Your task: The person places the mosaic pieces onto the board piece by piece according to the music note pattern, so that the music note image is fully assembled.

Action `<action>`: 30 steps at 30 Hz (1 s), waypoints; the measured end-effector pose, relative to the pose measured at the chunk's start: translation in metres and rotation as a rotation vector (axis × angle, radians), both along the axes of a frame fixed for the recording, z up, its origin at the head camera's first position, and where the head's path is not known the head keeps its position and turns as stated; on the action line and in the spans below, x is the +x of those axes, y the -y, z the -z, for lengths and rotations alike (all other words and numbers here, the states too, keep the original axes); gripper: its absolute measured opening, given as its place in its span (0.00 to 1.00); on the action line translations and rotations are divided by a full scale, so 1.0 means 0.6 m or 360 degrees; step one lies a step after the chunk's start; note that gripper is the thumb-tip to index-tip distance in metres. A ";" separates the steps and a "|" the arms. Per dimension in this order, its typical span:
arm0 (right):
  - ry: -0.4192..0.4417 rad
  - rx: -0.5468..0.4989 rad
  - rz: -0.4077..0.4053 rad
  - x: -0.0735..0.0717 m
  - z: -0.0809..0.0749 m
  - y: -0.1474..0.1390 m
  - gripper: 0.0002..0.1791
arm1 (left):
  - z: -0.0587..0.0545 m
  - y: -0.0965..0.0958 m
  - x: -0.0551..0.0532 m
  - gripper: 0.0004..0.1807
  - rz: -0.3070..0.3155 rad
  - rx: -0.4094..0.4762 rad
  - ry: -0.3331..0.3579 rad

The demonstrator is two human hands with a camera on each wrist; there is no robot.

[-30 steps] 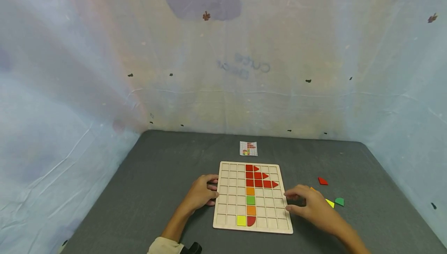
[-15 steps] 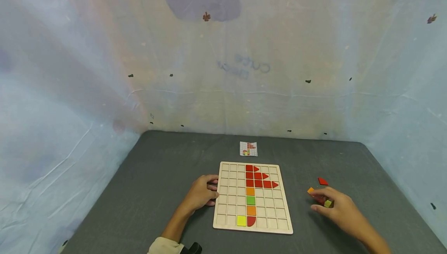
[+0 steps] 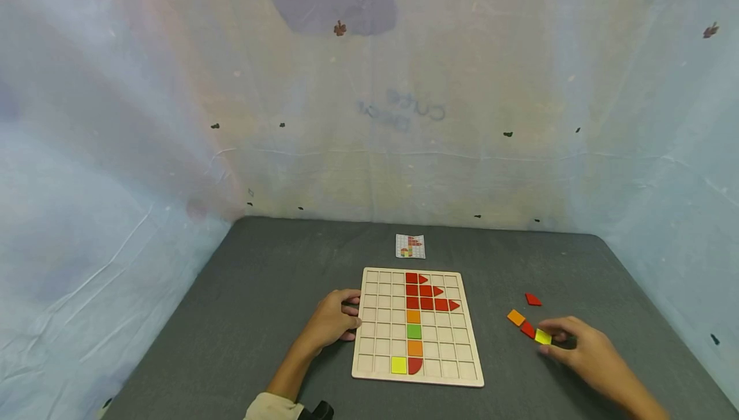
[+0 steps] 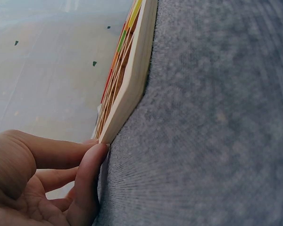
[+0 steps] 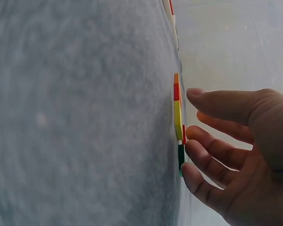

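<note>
The left hand (image 3: pixel 333 317) grips the left edge of the board (image 3: pixel 383 329), which lies on the surface (image 3: pixel 260 272) with coloured tiles (image 3: pixel 414 331) in some squares. Right of the board, the right hand (image 3: pixel 587 348) has loosely bent, parted fingers about a loose yellow tile (image 3: pixel 543 336); whether they touch it, I cannot tell. Beside this lie a red tile (image 3: pixel 528 329) and an orange tile (image 3: pixel 516 317).

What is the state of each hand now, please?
Left hand: holding the wooden board by its left edge.
Right hand: open, close to the loose yellow square.
</note>
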State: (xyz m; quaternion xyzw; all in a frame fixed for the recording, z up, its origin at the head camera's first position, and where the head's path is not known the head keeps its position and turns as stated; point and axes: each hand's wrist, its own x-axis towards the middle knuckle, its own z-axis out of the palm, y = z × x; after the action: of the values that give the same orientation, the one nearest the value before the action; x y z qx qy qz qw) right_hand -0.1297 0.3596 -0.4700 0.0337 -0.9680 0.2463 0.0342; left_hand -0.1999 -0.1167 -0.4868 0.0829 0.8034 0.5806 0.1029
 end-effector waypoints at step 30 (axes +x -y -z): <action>0.0212 0.0072 -0.0064 -0.023 -0.004 -0.016 0.13 | 0.003 -0.001 -0.005 0.33 -0.0037 -0.0064 0.0006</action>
State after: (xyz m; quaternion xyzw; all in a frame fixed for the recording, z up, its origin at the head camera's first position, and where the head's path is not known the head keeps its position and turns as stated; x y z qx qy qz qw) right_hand -0.1438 0.3692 -0.4674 0.0373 -0.9726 0.2265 -0.0360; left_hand -0.2028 -0.1159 -0.4887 0.0704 0.8157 0.5655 0.0992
